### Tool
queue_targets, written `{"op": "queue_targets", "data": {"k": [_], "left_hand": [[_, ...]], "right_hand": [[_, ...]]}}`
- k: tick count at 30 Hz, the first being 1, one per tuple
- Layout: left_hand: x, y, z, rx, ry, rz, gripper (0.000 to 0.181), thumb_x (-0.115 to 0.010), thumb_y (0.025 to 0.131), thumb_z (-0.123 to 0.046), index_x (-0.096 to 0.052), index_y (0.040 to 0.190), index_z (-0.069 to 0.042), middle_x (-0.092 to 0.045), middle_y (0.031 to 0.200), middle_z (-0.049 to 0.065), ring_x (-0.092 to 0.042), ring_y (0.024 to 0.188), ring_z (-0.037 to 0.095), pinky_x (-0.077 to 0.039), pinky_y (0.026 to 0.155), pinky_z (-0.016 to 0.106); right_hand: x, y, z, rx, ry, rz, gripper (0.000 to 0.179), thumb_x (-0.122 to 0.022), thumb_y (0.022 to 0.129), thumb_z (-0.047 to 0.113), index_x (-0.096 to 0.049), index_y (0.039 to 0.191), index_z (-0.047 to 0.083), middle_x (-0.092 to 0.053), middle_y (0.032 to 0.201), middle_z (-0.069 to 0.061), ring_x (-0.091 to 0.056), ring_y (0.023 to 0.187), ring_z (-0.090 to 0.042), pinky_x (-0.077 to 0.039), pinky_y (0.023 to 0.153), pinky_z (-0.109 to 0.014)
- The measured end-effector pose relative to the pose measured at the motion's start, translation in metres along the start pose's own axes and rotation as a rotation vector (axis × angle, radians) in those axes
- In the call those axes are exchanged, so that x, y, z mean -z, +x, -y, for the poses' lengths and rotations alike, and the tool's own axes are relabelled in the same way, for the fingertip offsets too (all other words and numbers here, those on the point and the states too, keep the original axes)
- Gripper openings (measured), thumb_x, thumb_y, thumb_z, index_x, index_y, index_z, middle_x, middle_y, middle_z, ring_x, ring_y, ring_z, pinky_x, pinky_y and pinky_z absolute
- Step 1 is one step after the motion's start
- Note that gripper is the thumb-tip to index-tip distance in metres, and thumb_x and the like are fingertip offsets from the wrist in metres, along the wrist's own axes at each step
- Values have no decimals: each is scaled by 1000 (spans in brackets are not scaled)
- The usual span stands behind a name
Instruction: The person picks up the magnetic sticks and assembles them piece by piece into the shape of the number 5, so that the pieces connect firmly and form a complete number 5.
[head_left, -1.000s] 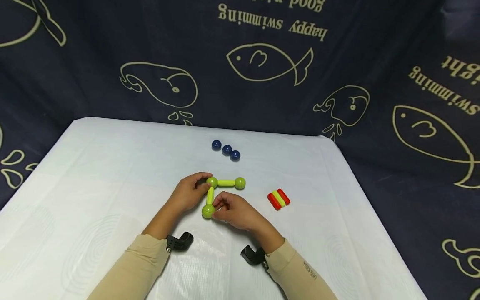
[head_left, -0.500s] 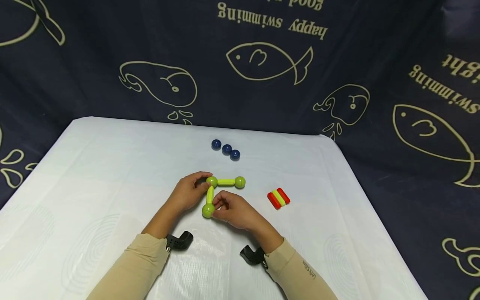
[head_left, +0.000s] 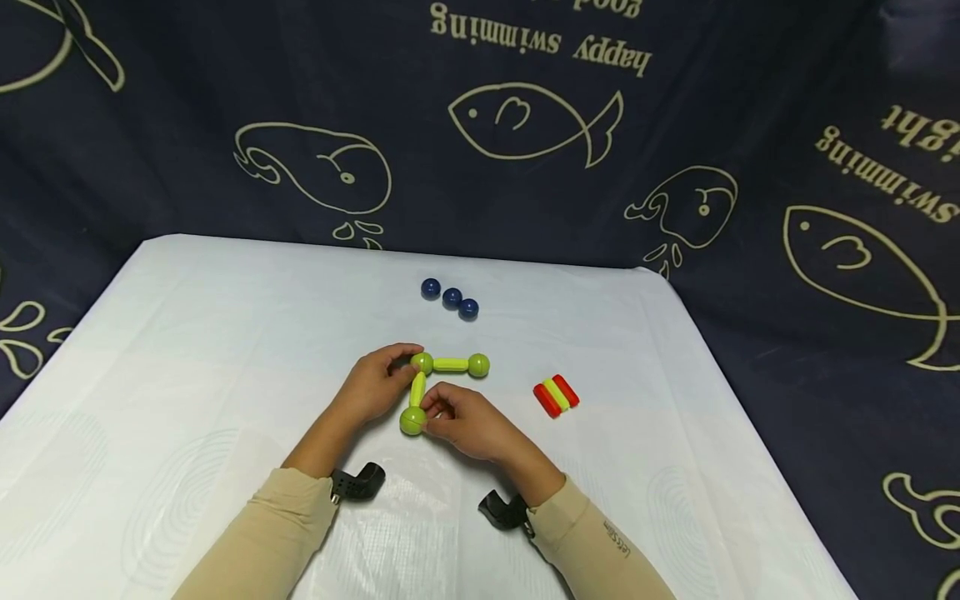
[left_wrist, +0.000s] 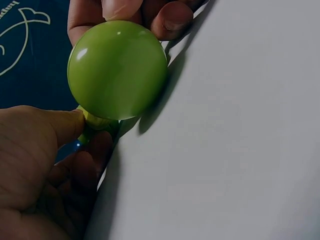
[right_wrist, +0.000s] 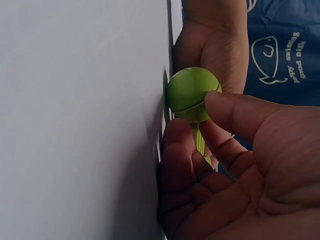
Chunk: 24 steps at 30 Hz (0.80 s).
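The left hand (head_left: 375,385) has its thumb and fingers pinched around a green ball, the corner ball (head_left: 423,362). The right hand (head_left: 468,421) is closer to the person than the corner ball and a bit to its right. Its thumb and fingers pinch another green ball, the near ball (head_left: 412,421) (this one looks really big in the left wrist view).

A yellow-green stick, the first stick (head_left: 417,389), goes from the corner ball toward the person and meets the near ball. The second stick (head_left: 451,364) goes out to the right of the corner ball. At the other end of it sits one more green ball, the end ball (head_left: 478,365). All these bits make a bent shape on the white surface (head_left: 225,333).

Farther right of the corner ball, and a little nearer the person, two red sticks (head_left: 547,401) lie with a yellow stick (head_left: 557,394) between them, all side by side. Past the corner ball, away from the person, three blue balls (head_left: 452,298) sit in a slanted row. Way behind the corner ball hangs a dark blue cloth (head_left: 420,208) with fish, whales and upside-down words.
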<state>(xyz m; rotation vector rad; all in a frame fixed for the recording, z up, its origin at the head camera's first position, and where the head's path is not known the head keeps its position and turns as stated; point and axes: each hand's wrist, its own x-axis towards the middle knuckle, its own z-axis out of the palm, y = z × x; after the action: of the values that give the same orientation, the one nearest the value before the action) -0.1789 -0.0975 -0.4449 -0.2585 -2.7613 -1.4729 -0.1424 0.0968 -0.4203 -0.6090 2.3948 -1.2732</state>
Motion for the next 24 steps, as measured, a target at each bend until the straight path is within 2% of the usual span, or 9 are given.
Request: {"op": "queue_targets", "data": {"k": [11, 17, 24], "left_hand": [[1, -1, -2, 6, -7, 5, 33, -63, 97, -21, -65, 129, -11, -67, 102, 8, -57, 85, 21, -45, 78, 39], [1, 0, 0, 3, -8, 4, 31, -64, 96, -21, -67, 126, -12, -67, 96, 5, -57, 81, 18, -45, 74, 35], [0, -1, -1, -11, 4, 6, 29, -64, 97, -21, -67, 124, -12, -66, 96, 4, -56, 81, 18, -44, 75, 36]], "right_hand": [[0, -1, 1, 18, -7, -5, 17, -74, 89, 12, -64, 102, 13, -62, 88, 5, -57, 79, -9, -45, 73, -25], [-5, 0, 2, 55, -83, -27, 21, -78, 86, 16, -62, 100, 16, -61, 89, 8, -54, 74, -8, -45, 70, -24], [-8, 0, 4, 74, -140, -51, 22, -79, 86, 17, -60, 98, 16, -60, 88, 8, -51, 70, -7, -44, 66, -24]]}}
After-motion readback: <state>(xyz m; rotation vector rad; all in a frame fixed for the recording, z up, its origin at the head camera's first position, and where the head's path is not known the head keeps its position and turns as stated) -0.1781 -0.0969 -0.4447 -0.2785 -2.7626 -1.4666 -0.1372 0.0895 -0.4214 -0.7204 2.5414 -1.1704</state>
